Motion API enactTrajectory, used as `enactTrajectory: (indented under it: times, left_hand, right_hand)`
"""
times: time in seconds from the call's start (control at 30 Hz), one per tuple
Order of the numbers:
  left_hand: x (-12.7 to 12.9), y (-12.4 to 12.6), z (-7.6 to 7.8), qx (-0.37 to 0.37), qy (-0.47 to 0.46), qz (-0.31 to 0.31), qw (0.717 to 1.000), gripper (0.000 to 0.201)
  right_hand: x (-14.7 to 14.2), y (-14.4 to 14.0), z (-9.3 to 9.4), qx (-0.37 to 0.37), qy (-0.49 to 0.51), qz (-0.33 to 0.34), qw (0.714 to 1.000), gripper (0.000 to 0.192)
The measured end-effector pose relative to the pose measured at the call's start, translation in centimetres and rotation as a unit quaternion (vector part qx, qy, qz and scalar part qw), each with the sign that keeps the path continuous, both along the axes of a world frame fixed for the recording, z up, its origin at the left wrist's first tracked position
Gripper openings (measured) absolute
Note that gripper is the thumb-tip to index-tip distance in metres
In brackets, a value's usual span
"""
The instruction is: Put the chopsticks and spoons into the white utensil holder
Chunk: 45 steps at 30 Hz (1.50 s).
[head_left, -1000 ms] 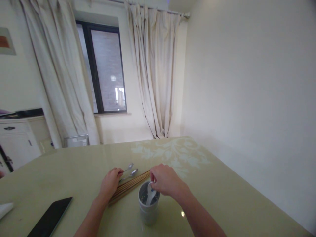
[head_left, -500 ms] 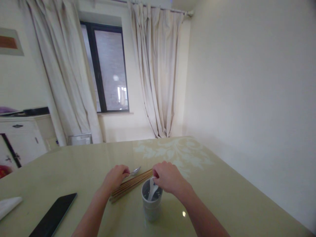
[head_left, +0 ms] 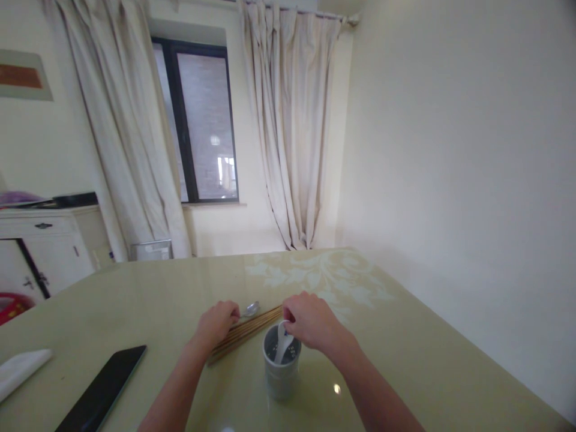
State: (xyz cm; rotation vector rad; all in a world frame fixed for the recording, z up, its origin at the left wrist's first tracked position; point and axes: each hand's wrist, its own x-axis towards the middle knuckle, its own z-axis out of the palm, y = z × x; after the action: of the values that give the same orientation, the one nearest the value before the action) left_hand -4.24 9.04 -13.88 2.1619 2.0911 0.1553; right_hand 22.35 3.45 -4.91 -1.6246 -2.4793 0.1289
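A grey cylindrical utensil holder [head_left: 282, 379] stands upright on the table, with small holes visible in its bottom. My right hand [head_left: 310, 318] pinches the handle end of a white soup spoon [head_left: 283, 348], whose other end is down inside the holder. To the left, my left hand [head_left: 219, 324] is closed on the handle of a metal spoon [head_left: 252, 309]. That spoon's bowl points away to the right, just above the table or resting on it; I cannot tell which. A bundle of wooden chopsticks [head_left: 245, 333] lies slantwise between my left hand and the holder.
A black phone or tablet [head_left: 101, 390] lies at the left front of the glossy green table [head_left: 171, 288]. Near it is a white folded item [head_left: 22, 369] at the left edge. A wall [head_left: 468, 180] runs along the table's right side.
The whole view has shifted slightly, so everything sits a little further right. The metal spoon's bowl has turned and looks rounder. Both hands keep their holds.
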Motion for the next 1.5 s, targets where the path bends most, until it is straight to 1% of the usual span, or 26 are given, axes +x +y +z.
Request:
enactTrajectory:
  times: [0.33,0.57,0.7,0.83,0.97,1.03,1.1,1.13,1.2,1.23,1.27,1.33,1.4,1.43,1.5]
  left_hand:
    - [0.5,-0.1,-0.7,0.006,-0.002,0.007,1.0,0.021]
    - [0.8,0.2,-1.6,0.019,-0.01,0.011,1.0,0.025]
    - [0.9,0.2,-1.9,0.023,-0.02,0.001,1.0,0.027]
    - [0.8,0.2,-2.2,0.025,-0.039,-0.007,0.999,0.026]
    - [0.2,0.5,-2.2,0.029,-0.062,-0.009,0.998,0.021]
    - [0.1,0.7,-1.5,0.044,-0.073,-0.008,0.996,0.025]
    - [0.5,0.6,0.0,0.077,-0.133,-0.021,0.988,0.033]
    - [1.0,0.3,1.0,0.098,-0.186,-0.035,0.977,0.038]
    - [2.6,-0.7,3.2,0.135,-0.309,-0.076,0.938,0.045]
    - [3.7,-1.4,4.2,0.151,-0.351,-0.103,0.918,0.048]
    - [4.7,-2.0,5.1,0.156,-0.374,-0.136,0.904,0.05]
    - [6.7,-3.2,6.3,0.148,-0.386,-0.186,0.891,0.047]
    - [7.7,-3.7,6.6,0.134,-0.378,-0.208,0.892,0.039]
    - [7.8,-3.6,6.5,0.129,-0.372,-0.209,0.895,0.036]
    - [7.0,-2.9,5.6,0.122,-0.352,-0.196,0.907,0.035]
  right_hand:
    - [0.1,-0.1,0.2,0.0,0.004,0.003,1.0,0.014]
    - [0.0,-0.2,0.5,-0.001,0.007,-0.003,1.0,0.013]
    - [0.4,-0.4,1.0,0.001,0.026,0.001,1.0,0.011]
    - [1.7,-0.8,2.5,0.014,0.082,0.006,0.997,0.005]
    - [3.6,-1.1,4.1,0.028,0.203,0.036,0.978,0.01]
    - [4.4,-1.0,4.6,0.051,0.259,0.033,0.964,0.012]
    - [4.9,-0.8,4.8,0.079,0.299,0.009,0.951,0.012]
    - [5.0,-0.6,4.8,0.092,0.314,-0.007,0.945,0.012]
    - [4.7,-0.2,4.7,0.119,0.334,-0.037,0.934,0.01]
    - [4.5,-0.1,4.5,0.131,0.341,-0.048,0.93,0.01]
    - [4.1,0.1,4.3,0.141,0.346,-0.054,0.926,0.009]
    - [3.2,0.3,3.8,0.148,0.348,-0.053,0.924,0.009]
    - [2.3,0.4,3.2,0.137,0.341,-0.041,0.929,0.01]
    - [2.0,0.5,3.0,0.128,0.337,-0.035,0.932,0.01]
    - [1.6,0.5,2.9,0.114,0.331,-0.031,0.936,0.009]
